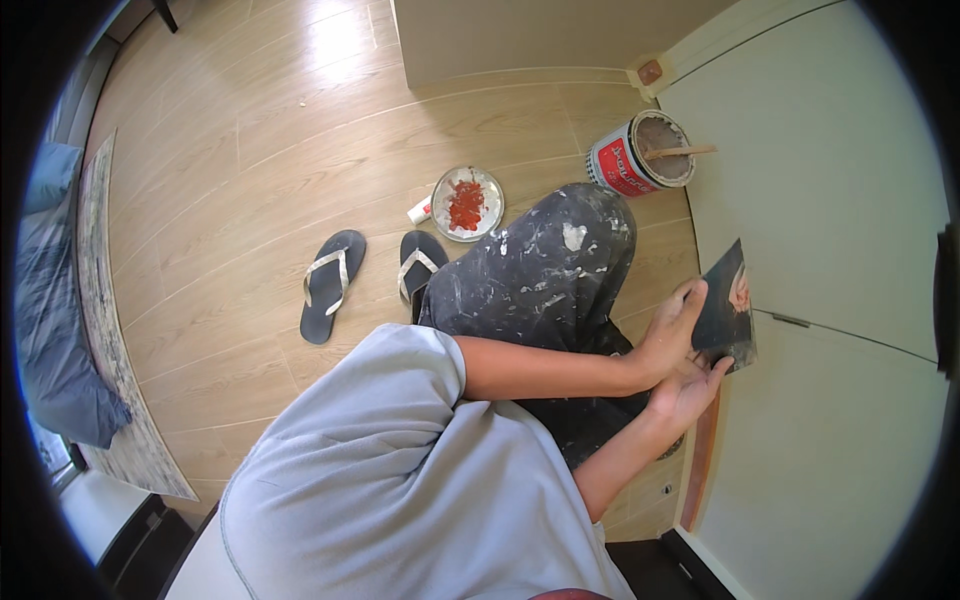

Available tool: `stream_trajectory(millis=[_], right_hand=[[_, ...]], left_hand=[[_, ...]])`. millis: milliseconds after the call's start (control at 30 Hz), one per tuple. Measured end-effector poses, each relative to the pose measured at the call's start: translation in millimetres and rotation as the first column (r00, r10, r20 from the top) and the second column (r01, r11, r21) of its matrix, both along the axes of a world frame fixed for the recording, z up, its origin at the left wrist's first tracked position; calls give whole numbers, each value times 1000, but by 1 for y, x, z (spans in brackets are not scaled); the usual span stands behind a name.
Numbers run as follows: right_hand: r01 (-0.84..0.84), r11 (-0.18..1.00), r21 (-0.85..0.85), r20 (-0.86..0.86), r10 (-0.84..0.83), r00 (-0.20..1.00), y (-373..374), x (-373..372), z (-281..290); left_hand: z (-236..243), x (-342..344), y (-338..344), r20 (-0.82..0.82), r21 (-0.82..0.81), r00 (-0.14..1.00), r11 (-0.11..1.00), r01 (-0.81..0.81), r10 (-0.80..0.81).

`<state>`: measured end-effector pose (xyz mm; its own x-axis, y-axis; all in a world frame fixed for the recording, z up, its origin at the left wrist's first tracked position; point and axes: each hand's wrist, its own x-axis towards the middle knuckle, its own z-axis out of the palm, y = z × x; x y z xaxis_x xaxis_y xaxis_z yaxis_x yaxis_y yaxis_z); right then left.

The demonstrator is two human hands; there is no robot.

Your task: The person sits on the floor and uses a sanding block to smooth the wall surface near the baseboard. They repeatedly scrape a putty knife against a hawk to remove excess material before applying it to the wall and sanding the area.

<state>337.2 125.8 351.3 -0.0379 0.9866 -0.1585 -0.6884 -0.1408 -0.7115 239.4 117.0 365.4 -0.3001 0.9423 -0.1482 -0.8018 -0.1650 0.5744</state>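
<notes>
My left hand [672,335] grips a thin dark flat sheet [722,310] by its left side, near the pale green cabinet doors [840,240]. Below it, my right hand [685,390] holds the sheet's lower edge, with fingers curled around it. A pinkish smear shows on the sheet's right part. Both hands are beside my paint-spattered dark trousers [530,280].
An open can [620,165] with a wooden stick stands by the doors. A glass dish [487,200] with red mixture and a small tube [420,212] lie on the floor near black flip-flops [330,305]. Blue bedding [70,310] is at far left.
</notes>
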Motion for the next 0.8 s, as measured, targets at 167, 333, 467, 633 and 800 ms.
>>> stream_trajectory(millis=[167, 333, 467, 633, 800], right_hand=[[0, 998, 60, 111, -7, 994, -1, -10, 8], [166, 967, 191, 97, -187, 978, 11, 6, 4], [304, 940, 154, -3, -307, 952, 13, 48, 8], [359, 926, 115, 32, -365, 931, 15, 94, -9], [411, 911, 34, 11, -412, 911, 14, 99, -16]], left_hand=[[-16, 7, 7, -50, 144, 998, 989, 43, -36], [-17, -24, -15, -372, 210, 923, 977, -18, 97], [-25, -146, -70, -701, 487, 469, 841, -235, 537], [-169, -296, -103, -959, -71, 253, 759, -647, 126], [-304, -327, -125, -930, -341, 329, 718, -607, -163]])
